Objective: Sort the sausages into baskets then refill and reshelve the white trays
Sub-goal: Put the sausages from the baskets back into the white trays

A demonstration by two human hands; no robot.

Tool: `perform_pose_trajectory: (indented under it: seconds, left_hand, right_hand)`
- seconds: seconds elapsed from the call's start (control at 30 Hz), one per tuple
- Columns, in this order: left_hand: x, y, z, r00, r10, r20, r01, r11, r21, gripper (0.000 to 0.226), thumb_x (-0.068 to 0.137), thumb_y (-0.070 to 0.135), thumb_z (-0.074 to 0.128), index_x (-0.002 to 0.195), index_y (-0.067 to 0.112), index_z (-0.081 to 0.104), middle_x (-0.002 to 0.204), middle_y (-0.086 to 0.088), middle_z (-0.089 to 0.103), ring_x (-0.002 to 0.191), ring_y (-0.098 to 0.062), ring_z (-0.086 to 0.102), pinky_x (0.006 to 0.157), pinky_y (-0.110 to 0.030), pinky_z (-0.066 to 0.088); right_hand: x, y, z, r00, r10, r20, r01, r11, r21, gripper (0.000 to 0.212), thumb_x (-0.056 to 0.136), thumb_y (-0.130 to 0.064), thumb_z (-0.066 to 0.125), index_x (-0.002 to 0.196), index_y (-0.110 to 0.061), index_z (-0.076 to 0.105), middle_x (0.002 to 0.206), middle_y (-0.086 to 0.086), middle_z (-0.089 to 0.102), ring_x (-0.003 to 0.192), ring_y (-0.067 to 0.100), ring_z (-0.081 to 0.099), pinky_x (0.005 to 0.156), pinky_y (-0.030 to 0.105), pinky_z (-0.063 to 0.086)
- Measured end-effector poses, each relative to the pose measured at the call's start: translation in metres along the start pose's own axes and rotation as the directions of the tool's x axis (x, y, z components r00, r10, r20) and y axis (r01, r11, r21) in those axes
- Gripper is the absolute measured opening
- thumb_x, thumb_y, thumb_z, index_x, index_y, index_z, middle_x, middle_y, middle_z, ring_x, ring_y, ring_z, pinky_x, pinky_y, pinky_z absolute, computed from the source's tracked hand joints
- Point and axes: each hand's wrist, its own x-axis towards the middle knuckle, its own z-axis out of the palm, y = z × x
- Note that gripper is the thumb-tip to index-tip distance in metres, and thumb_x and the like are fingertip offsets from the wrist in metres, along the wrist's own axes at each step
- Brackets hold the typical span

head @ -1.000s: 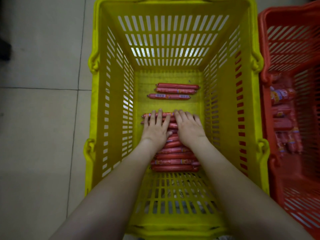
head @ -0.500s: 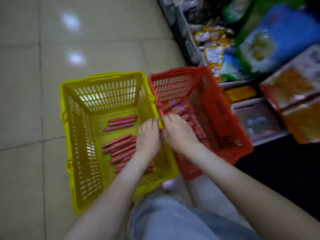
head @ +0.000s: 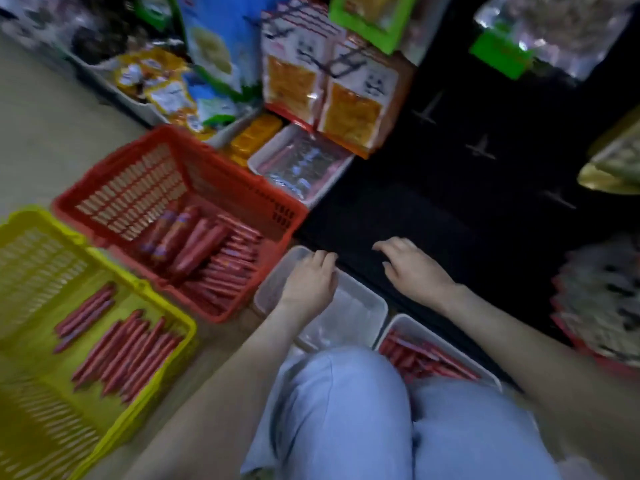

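Observation:
My left hand point(head: 308, 282) hovers over the far end of an empty white tray point(head: 358, 315) on the floor, its bent fingers at the rim, holding nothing. Farther right, my right hand point(head: 412, 268) hangs above the dark bottom shelf point(head: 433, 188), fingers loosely curled and empty. A second white tray point(head: 398, 318) beside my knee holds thin red sausages point(head: 424, 358). At the left, the yellow basket point(head: 187, 329) contains rows of thin sausages point(head: 128, 355). Next to it, the red basket point(head: 291, 211) holds thick and thin sausages point(head: 207, 251).
My knees in light jeans point(head: 346, 410) fill the bottom centre. A third white tray point(head: 273, 145) with dark packets sits on the low shelf behind the red basket. Snack bags point(head: 349, 98) hang above it, and more packets point(head: 602, 303) crowd the right edge.
Both hands left the sausages in the yellow basket and swung right, past the red basket, to the empty white tray and the dark shelf. My view turned right with them.

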Motion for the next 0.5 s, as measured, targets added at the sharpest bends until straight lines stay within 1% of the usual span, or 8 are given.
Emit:
perform_pose_trajectory:
  seconds: [0.07, 0.1, 0.2, 0.27, 0.37, 0.4, 0.43, 0.5]
  left_hand:
    - [0.015, 0.017, 0.041, 0.992, 0.077, 0.104, -0.08, 0.997, 0.022, 0.038, 0.093, 0.014, 0.046, 0.128, 0.002, 0.053, 0.122, -0.018, 0.057, 0.109, -0.037, 0.055, 0.088, -0.043, 0.043]
    - [0.022, 0.024, 0.063, 0.984, 0.127, 0.126, -0.129, 0.992, 0.009, 0.038, 0.09, 0.012, 0.05, 0.126, 0.001, 0.055, 0.121, -0.018, 0.058, 0.108, -0.037, 0.056, 0.088, -0.042, 0.045]
    - [0.035, 0.038, 0.126, 0.917, 0.269, 0.296, -0.297, 0.954, 0.052, 0.039, 0.067, 0.018, 0.06, 0.103, 0.004, 0.069, 0.099, -0.015, 0.068, 0.085, -0.032, 0.068, 0.069, -0.035, 0.056]
    - [0.039, 0.044, 0.165, 0.868, 0.342, 0.361, -0.404, 0.908, 0.11, 0.041, 0.066, 0.024, 0.052, 0.099, 0.01, 0.071, 0.097, -0.009, 0.07, 0.085, -0.026, 0.069, 0.068, -0.029, 0.056]
    - [0.037, 0.048, 0.212, 0.807, 0.442, 0.392, -0.533, 0.83, 0.163, 0.051, 0.07, 0.023, 0.036, 0.104, 0.008, 0.072, 0.107, -0.01, 0.069, 0.096, -0.025, 0.068, 0.088, -0.029, 0.049]
    - [0.035, 0.048, 0.226, 0.796, 0.467, 0.387, -0.562, 0.806, 0.184, 0.052, 0.073, 0.021, 0.035, 0.108, 0.005, 0.071, 0.111, -0.013, 0.068, 0.1, -0.027, 0.067, 0.095, -0.033, 0.042]
    - [0.032, 0.047, 0.237, 0.793, 0.485, 0.369, -0.577, 0.791, 0.201, 0.053, 0.075, 0.019, 0.035, 0.112, 0.003, 0.069, 0.115, -0.016, 0.067, 0.104, -0.03, 0.066, 0.098, -0.035, 0.036]
    - [0.028, 0.041, 0.252, 0.799, 0.502, 0.33, -0.583, 0.781, 0.224, 0.054, 0.078, 0.015, 0.033, 0.12, 0.0, 0.062, 0.123, -0.02, 0.062, 0.111, -0.034, 0.062, 0.102, -0.039, 0.031]
  right_hand:
    - [-0.027, 0.049, 0.028, 0.996, 0.075, 0.051, -0.076, 0.997, 0.014, 0.044, 0.096, -0.008, 0.043, 0.14, -0.01, 0.04, 0.135, 0.008, 0.046, 0.126, 0.024, 0.039, 0.107, 0.032, 0.03]
    - [-0.041, 0.071, 0.045, 0.991, 0.106, 0.081, -0.107, 0.994, 0.012, 0.045, 0.096, -0.008, 0.044, 0.141, -0.009, 0.04, 0.135, 0.009, 0.047, 0.126, 0.025, 0.04, 0.107, 0.032, 0.03]
    - [-0.082, 0.123, 0.106, 0.979, 0.171, 0.108, -0.172, 0.985, 0.003, 0.045, 0.09, -0.008, 0.054, 0.134, -0.004, 0.048, 0.125, 0.015, 0.054, 0.116, 0.034, 0.051, 0.099, 0.041, 0.042]
    - [-0.106, 0.145, 0.148, 0.963, 0.216, 0.16, -0.217, 0.976, -0.013, 0.049, 0.086, -0.014, 0.061, 0.133, -0.006, 0.05, 0.124, 0.013, 0.056, 0.114, 0.034, 0.055, 0.096, 0.041, 0.045]
    - [-0.131, 0.163, 0.208, 0.904, 0.283, 0.319, -0.272, 0.959, -0.079, 0.069, 0.086, -0.018, 0.058, 0.149, -0.012, 0.028, 0.151, 0.006, 0.033, 0.137, 0.027, 0.036, 0.109, 0.038, 0.031]
    - [-0.135, 0.167, 0.226, 0.892, 0.288, 0.35, -0.279, 0.957, -0.076, 0.073, 0.08, -0.012, 0.06, 0.147, -0.011, 0.031, 0.152, 0.008, 0.033, 0.135, 0.028, 0.04, 0.107, 0.039, 0.035]
    - [-0.136, 0.17, 0.244, 0.89, 0.282, 0.36, -0.271, 0.959, -0.08, 0.074, 0.071, -0.005, 0.062, 0.143, -0.007, 0.04, 0.146, 0.012, 0.043, 0.127, 0.03, 0.05, 0.1, 0.041, 0.043]
    - [-0.132, 0.176, 0.271, 0.883, 0.293, 0.365, -0.267, 0.956, -0.122, 0.063, 0.068, -0.004, 0.052, 0.131, -0.001, 0.054, 0.129, 0.019, 0.058, 0.112, 0.033, 0.062, 0.088, 0.045, 0.052]
